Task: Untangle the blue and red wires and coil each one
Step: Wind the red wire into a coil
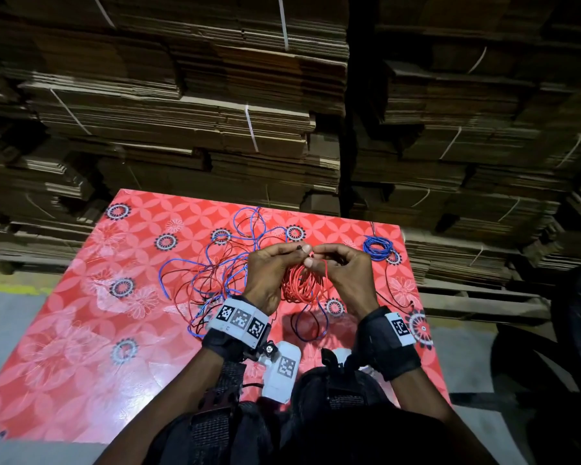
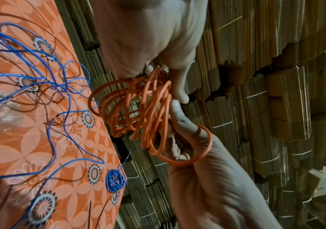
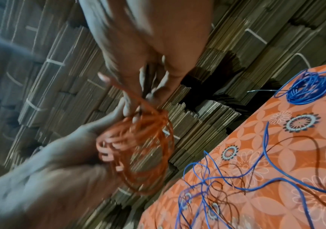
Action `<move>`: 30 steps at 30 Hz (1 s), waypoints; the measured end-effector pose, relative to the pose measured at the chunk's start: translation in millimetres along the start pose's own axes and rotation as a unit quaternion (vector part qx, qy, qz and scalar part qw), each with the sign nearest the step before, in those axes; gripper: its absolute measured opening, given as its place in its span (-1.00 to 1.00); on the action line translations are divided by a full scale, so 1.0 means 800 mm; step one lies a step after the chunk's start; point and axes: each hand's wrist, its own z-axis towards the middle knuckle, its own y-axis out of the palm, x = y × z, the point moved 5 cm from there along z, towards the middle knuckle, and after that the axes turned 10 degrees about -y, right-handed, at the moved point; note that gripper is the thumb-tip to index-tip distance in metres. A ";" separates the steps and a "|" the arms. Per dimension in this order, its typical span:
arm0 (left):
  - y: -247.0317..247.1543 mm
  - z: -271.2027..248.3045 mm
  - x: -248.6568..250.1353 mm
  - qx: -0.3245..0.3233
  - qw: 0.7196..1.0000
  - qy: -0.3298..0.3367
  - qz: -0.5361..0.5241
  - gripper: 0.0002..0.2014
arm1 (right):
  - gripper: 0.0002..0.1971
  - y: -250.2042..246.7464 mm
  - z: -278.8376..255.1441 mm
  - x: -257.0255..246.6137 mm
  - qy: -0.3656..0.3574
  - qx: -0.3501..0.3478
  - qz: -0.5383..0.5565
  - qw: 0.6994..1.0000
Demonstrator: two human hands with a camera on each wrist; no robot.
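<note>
A coil of red wire (image 1: 301,285) hangs above the middle of the red flowered table (image 1: 81,364), held between both hands. My left hand (image 1: 269,273) grips the coil's left side, fingers curled through its loops (image 3: 144,155). My right hand (image 1: 344,270) pinches a red strand at the top of the coil, with one loop running round its thumb (image 2: 203,148). A finished blue coil (image 1: 378,247) lies at the table's far right. A loose tangle of blue and dark red wires (image 1: 212,266) spreads over the table left of my hands.
Strapped bundles of flat cardboard (image 1: 215,112) are stacked high just behind the table's far edge. Grey floor (image 1: 7,323) shows to the left. A dark rounded object (image 1: 577,313) stands at the right. A loose blue-and-dark loop (image 1: 311,325) lies below the red coil.
</note>
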 end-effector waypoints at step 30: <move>0.017 -0.004 0.000 -0.045 0.996 0.016 0.071 -0.86 | -0.87 -0.018 0.005 0.006 -0.012 0.023 -0.040 0.999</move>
